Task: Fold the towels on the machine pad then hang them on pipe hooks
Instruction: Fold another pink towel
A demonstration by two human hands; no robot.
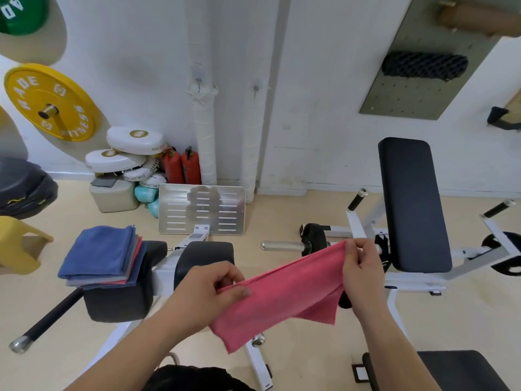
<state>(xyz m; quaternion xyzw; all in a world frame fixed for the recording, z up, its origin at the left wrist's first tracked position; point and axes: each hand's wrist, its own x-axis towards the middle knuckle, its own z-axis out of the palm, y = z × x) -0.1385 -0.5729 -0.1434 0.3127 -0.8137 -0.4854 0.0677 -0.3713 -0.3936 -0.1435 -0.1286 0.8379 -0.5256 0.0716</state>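
The pink towel [282, 297] hangs in the air over the machine, stretched between both hands and not lying on any pad. The left hand [208, 289] pinches its near end between thumb and fingers, and the right hand [363, 269] pinches the far top corner. Only the upper edge is held taut. The lower edge sags, with one corner hanging lower than the rest, so a fold made from here could well come out crooked. Either light pinch could also slip and drop the towel on the floor. The stack [104, 255] of folded towels sits on the left pad [118, 300] and juts past its edge, just beside the left forearm, so a careless sweep might knock it off. The hooks [199, 83] on the wall pipes look small and are well apart from the hands, so a thickly folded towel may catch poorly and slide off.
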